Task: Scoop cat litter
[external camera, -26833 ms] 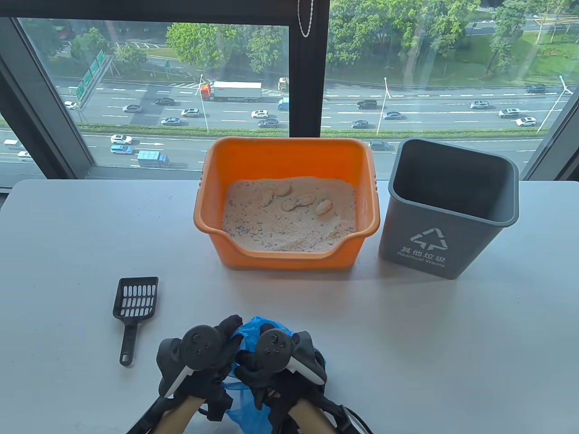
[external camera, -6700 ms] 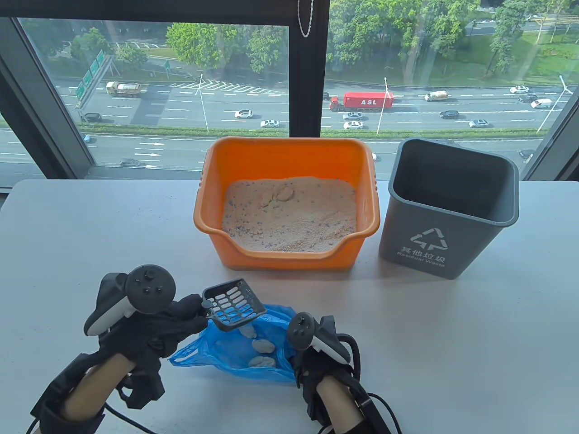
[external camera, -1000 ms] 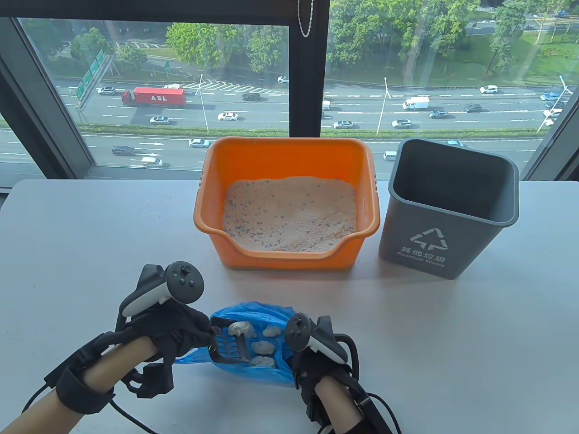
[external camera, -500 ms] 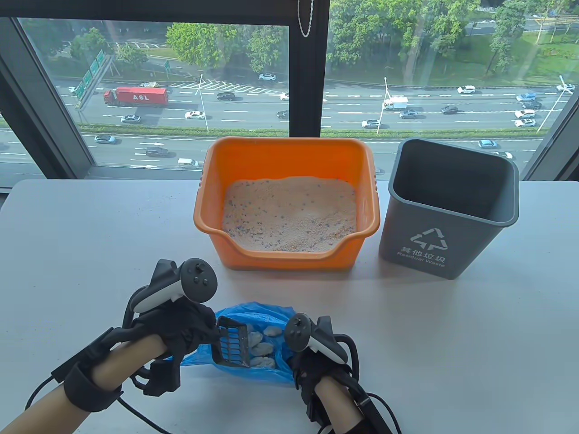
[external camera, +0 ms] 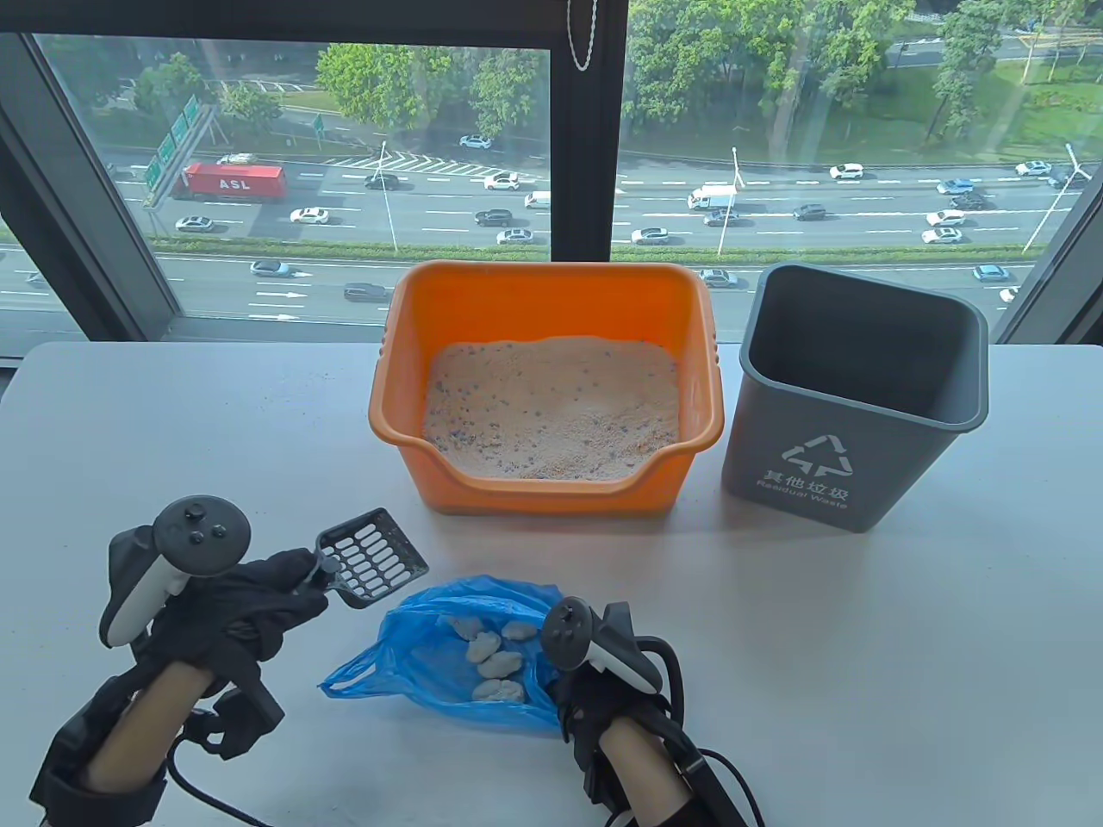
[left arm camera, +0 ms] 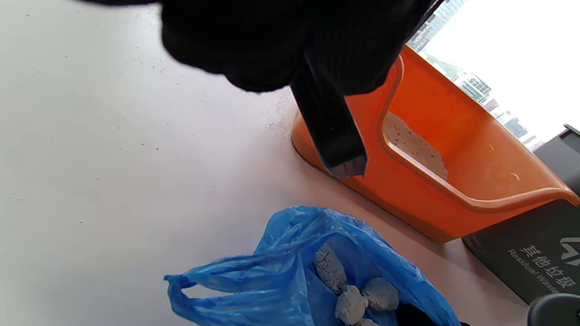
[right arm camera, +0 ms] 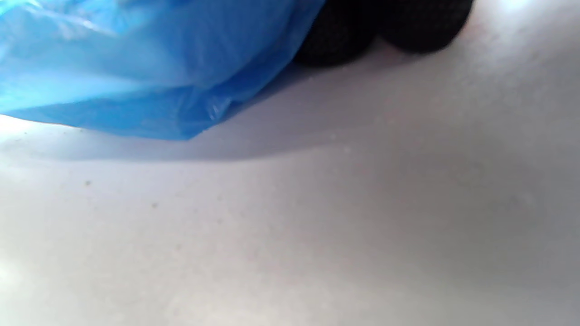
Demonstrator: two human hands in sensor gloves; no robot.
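My left hand [external camera: 258,594] grips the handle of the black slotted scoop [external camera: 372,564], which is empty and held above the table, left of the blue plastic bag [external camera: 414,659]. The scoop also shows in the left wrist view [left arm camera: 333,131]. The bag lies open on the table with several pale litter clumps [external camera: 495,659] inside. My right hand [external camera: 595,689] holds the bag's right edge; its fingers [right arm camera: 358,31] press the blue plastic. The orange litter box [external camera: 543,293] holds smooth litter [external camera: 551,413] with no clumps showing.
A grey waste bin [external camera: 853,396] stands open and empty right of the litter box. The white table [external camera: 862,646] runs to the window behind. Loose litter grains lie on the table near the box's front in the left wrist view [left arm camera: 276,122].
My left hand has tipped the last clump into the bag, then lifted the scoop out and moved it up and to the left. The right hand has stayed on the bag.
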